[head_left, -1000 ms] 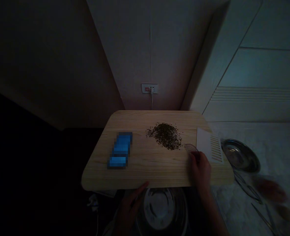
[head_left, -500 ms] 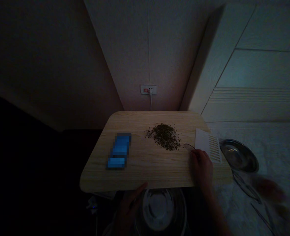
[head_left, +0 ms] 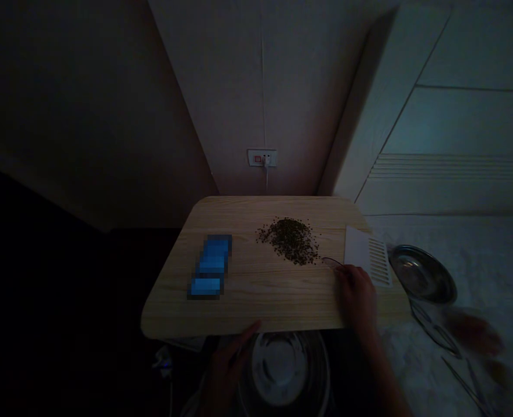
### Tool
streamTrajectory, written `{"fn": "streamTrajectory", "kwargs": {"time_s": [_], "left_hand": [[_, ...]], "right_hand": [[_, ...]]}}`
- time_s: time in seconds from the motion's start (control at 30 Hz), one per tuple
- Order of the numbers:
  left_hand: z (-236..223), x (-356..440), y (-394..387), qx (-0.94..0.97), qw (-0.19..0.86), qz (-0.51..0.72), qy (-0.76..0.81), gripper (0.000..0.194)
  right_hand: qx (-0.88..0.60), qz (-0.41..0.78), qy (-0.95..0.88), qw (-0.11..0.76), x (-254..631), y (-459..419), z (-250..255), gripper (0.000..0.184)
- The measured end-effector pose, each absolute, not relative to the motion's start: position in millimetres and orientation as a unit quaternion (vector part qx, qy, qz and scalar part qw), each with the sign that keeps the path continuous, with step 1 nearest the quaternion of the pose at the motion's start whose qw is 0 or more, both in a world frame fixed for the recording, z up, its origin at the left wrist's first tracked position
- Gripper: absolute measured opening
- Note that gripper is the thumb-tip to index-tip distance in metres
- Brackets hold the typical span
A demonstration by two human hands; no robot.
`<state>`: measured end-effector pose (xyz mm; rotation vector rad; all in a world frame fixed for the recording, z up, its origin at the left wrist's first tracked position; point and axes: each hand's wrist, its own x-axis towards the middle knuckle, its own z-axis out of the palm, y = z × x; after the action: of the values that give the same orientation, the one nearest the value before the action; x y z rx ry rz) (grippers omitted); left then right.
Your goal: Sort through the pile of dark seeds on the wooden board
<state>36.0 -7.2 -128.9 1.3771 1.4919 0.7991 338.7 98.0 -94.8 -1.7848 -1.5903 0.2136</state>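
In the dim light, my right hand (head_left: 357, 295) is closed on a thin curved tool (head_left: 333, 262), its exact kind too dark to make out. The tool's tip points left, just short of a pile of small dark seeds or grains (head_left: 290, 238) spread on a light wood-grain table (head_left: 247, 307). My left hand (head_left: 232, 365) is at the table's front edge, its index finger stretched out. Beside it, below the edge, sits a shiny metal bowl (head_left: 282, 370); whether the left hand touches its rim is unclear.
A blurred-out blue-lit phone-like object (head_left: 208, 266) lies left on the table. A white slotted plastic piece (head_left: 367, 255) lies at the right edge. Further right are a metal bowl (head_left: 424, 275), scissors-like tools (head_left: 436, 330) and a blurry reddish thing (head_left: 473, 333). A wall socket (head_left: 262, 157) holds a plug.
The tip of the tool in my right hand has shifted slightly left, toward the pile. My left hand stays in about the same place.
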Motion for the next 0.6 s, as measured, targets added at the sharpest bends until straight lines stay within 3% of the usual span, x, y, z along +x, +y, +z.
{"fn": "streamTrajectory", "kwargs": {"time_s": [0.6], "left_hand": [[-127.9, 36.9, -7.3, 0.569, 0.448, 0.318, 0.612, 0.035]], "right_hand": [[-0.686, 0.092, -0.631, 0.350, 340.7, 90.3, -95.3, 0.014]]}}
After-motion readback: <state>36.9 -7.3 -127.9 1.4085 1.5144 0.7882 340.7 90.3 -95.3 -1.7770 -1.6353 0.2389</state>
